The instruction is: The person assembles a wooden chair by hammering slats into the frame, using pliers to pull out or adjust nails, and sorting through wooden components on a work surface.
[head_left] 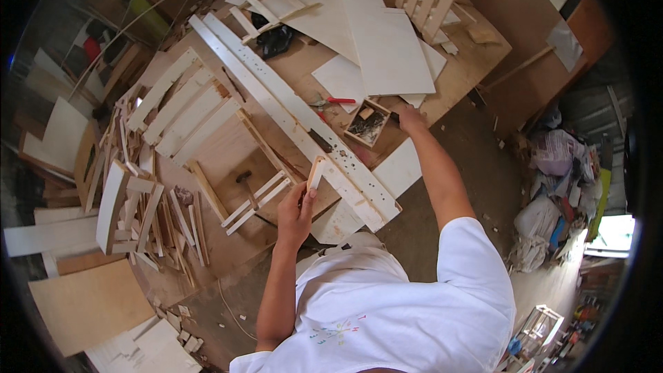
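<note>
Over workbench (476, 62), hands apart, arms outstretched.

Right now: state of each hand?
Left hand: closed on a short wooden slat, held upright.
Right hand: at the small wooden box of hardware; grip cannot be told.

The small wooden box's (368, 124) contents are too small to identify; the right hand's (409, 118) fingers are hidden behind it.

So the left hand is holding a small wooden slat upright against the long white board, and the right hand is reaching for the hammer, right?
Not quite. The left hand does hold the wooden slat at the long white board, but the right hand reaches to the small box of nails, not the hammer. The head view shows it.
</note>
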Tool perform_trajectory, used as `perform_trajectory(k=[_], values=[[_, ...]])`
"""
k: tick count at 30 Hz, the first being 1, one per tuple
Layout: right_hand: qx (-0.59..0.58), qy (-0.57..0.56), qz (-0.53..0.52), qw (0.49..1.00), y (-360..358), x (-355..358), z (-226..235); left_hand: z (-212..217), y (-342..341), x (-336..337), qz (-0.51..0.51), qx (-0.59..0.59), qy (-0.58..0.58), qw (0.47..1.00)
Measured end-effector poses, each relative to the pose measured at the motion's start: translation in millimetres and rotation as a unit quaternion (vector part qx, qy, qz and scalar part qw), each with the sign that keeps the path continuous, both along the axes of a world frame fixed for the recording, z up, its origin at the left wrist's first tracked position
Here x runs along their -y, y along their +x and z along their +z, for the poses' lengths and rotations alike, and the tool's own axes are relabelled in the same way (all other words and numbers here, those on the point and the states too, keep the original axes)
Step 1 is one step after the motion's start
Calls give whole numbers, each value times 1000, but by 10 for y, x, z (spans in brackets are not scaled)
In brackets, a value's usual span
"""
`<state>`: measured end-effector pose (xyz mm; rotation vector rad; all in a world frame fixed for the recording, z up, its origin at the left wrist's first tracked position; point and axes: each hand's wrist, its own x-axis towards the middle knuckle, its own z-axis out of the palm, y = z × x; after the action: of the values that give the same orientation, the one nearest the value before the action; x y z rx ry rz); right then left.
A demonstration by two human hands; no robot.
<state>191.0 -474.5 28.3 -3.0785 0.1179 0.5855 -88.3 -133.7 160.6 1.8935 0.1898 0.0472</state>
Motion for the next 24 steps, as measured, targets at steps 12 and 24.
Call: perform_trajectory(k=[12,24], values=[[268,218,-52,937,26,281,21,348,-388,-274,61,48,-44,996],[-239,713,-133,646,-2567,-1534,1533,742,-1138,-804,47,114,-67,990]])
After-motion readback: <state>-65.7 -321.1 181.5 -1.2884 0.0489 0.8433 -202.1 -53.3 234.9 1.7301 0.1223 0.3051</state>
